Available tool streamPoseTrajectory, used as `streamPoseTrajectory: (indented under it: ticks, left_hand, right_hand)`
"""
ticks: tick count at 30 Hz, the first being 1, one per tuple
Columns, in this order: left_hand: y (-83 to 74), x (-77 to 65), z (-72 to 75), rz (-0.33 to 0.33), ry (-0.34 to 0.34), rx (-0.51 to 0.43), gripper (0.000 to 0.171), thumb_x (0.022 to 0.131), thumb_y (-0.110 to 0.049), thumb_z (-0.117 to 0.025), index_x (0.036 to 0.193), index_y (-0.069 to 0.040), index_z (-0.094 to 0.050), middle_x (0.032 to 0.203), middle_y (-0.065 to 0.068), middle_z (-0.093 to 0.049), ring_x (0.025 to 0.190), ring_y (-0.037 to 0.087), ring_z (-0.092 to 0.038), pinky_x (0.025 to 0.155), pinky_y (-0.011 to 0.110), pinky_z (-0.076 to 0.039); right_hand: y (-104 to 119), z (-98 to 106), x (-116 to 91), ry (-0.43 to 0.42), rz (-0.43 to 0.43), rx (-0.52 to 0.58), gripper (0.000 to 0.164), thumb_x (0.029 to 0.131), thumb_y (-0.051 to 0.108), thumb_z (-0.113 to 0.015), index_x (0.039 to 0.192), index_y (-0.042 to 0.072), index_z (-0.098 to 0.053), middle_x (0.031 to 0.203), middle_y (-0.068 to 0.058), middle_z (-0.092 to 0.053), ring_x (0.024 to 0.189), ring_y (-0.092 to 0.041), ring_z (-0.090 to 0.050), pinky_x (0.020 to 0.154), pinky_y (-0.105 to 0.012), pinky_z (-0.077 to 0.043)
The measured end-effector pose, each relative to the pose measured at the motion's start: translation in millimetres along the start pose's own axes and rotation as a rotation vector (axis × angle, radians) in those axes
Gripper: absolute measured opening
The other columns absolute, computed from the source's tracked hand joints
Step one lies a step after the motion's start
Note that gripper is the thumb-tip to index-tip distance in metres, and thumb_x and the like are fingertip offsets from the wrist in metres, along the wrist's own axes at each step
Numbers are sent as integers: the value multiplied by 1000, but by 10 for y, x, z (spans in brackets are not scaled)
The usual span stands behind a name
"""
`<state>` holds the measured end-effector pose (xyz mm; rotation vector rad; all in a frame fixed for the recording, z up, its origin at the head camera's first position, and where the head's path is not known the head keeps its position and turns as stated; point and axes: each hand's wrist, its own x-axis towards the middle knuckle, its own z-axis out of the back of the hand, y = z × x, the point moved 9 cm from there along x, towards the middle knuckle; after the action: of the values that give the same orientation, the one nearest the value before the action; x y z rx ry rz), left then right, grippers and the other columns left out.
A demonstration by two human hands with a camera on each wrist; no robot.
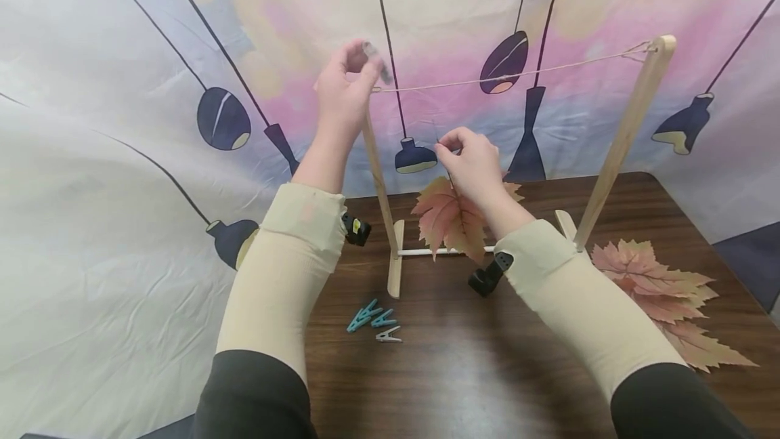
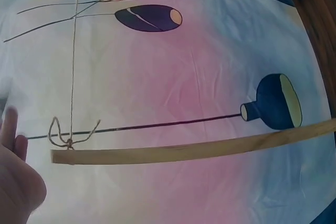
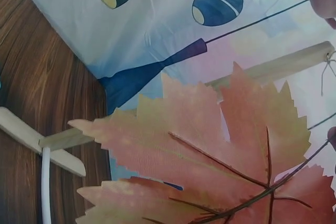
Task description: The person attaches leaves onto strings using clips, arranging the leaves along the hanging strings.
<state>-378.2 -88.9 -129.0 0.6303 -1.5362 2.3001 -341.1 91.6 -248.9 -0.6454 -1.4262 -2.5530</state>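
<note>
My left hand (image 1: 346,90) is raised by the top of the left wooden post (image 1: 379,185), pinching a small greyish clothespin (image 1: 385,73) that is blurred. Just under its fingertips starts a thin string (image 1: 451,85), stretched across to the right post (image 1: 627,134). Lower and to the right, my right hand (image 1: 475,164) pinches the dark stem of an orange-pink artificial maple leaf (image 1: 453,219). The leaf (image 3: 210,145) hangs below that hand, its brown veins plain in the right wrist view. Above the left wrist view's post, the string (image 2: 73,77) ends in a knot with loose loops.
Several teal clothespins (image 1: 363,316) and a white clothespin (image 1: 388,335) lie on the dark wooden table (image 1: 451,385). More maple leaves (image 1: 655,280) are piled at the right, partly behind my right sleeve. A white rod (image 1: 417,252) joins the posts low down. Behind hangs a lamp-patterned cloth (image 1: 292,12).
</note>
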Motion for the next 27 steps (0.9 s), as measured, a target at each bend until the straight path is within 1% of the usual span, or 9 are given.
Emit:
streamPoseTrajectory:
  ticks: [2, 3, 5, 10, 15, 17, 22, 24, 27]
  left_hand:
    - [-12, 21, -33, -5, 14, -2, 33, 90, -22, -64, 122, -12, -59, 103, 3, -64, 91, 19, -59, 77, 24, -47]
    - [-11, 30, -44, -2, 20, 13, 35, 90, -24, -64, 122, -13, -58, 103, 3, -65, 88, 18, -60, 76, 24, -46]
    - [-11, 46, -65, 4, 30, 32, 36, 90, -24, -64, 124, -13, -57, 105, 3, -65, 86, 16, -60, 76, 24, -47]
    - [-4, 99, -106, 18, 67, 59, 34, 92, -23, -62, 123, -12, -56, 109, 3, -64, 89, 14, -60, 77, 23, -47]
    - [-11, 143, -136, 34, 103, 96, 33, 93, -23, -60, 123, -12, -56, 113, 2, -62, 95, 12, -59, 77, 24, -47]
    - [-18, 153, -140, 35, 109, 116, 33, 93, -24, -59, 124, -12, -55, 114, 1, -62, 96, 11, -58, 79, 23, -46]
    - [-20, 171, -141, 38, 122, 175, 35, 94, -26, -57, 126, -11, -54, 117, 0, -63, 99, 10, -57, 84, 21, -41]
    - [-18, 176, -139, 34, 123, 200, 37, 94, -27, -57, 128, -12, -53, 118, 0, -63, 101, 10, -57, 86, 20, -39]
    - [-17, 186, -130, 15, 119, 261, 42, 95, -30, -55, 134, -14, -51, 119, -2, -63, 102, 7, -58, 99, 18, -24]
  right_hand:
    - [18, -34, 11, 10, -4, 3, 18, 90, 26, -60, 97, 10, -65, 92, -5, -67, 80, -20, -58, 99, -45, -28]
    - [23, -50, 15, 16, -9, 4, 18, 90, 27, -60, 97, 10, -65, 92, -4, -67, 81, -21, -58, 99, -44, -28]
    - [30, -74, 20, 25, -18, 0, 19, 90, 28, -60, 97, 11, -65, 92, -4, -66, 82, -21, -57, 96, -43, -31]
    - [43, -87, 38, 21, -30, -3, 18, 90, 27, -61, 96, 10, -64, 91, -4, -66, 81, -21, -58, 86, -41, -38]
    - [52, -94, 60, 26, -35, -16, 19, 90, 27, -60, 97, 10, -64, 93, -5, -67, 83, -22, -59, 87, -40, -38]
    - [58, -101, 71, 32, -32, -19, 20, 91, 28, -59, 98, 10, -64, 94, -5, -67, 85, -22, -58, 91, -41, -35]
    - [90, -105, 103, 32, -23, -31, 21, 91, 30, -58, 98, 11, -64, 95, -5, -67, 95, -24, -54, 98, -42, -29]
    - [99, -109, 114, 34, -31, -36, 21, 91, 30, -58, 98, 11, -64, 95, -4, -67, 94, -23, -54, 97, -41, -31]
    - [104, -135, 132, 52, -50, -35, 20, 92, 30, -58, 100, 12, -64, 97, -4, -67, 92, -22, -57, 94, -41, -34]
